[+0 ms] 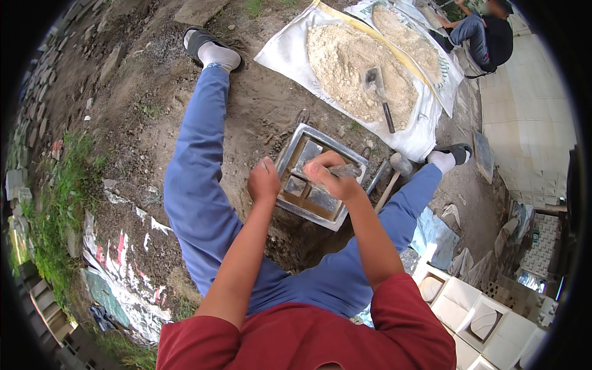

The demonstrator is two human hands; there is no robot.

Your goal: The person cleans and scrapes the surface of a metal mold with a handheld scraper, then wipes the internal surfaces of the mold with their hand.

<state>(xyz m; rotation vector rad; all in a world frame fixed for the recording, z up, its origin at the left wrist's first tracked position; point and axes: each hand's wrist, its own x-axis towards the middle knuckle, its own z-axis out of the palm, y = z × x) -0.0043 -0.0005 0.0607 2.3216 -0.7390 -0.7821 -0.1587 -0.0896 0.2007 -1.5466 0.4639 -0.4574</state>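
Note:
Between my legs a rectangular metal mould (338, 226) lies on the ground, its light rim set around brown inner walls and several grey flat blocks. Curled into a fist, my left hand (263, 180) is at the mould's left edge; whatever it may hold is hidden. My right hand (333, 174) is closed over the middle of the mould. It grips a dusty grey tool (350, 170) whose end sticks out beside the fingers; its exact kind cannot be made out.
A mallet (401, 164) and a dark metal bar (377, 177) lie right of the mould. Beyond, white sacks (280, 52) hold pale powder (336, 58) with a trowel (374, 80) in it. Pale square blocks (459, 299) stand lower right. Another person (484, 37) sits far right.

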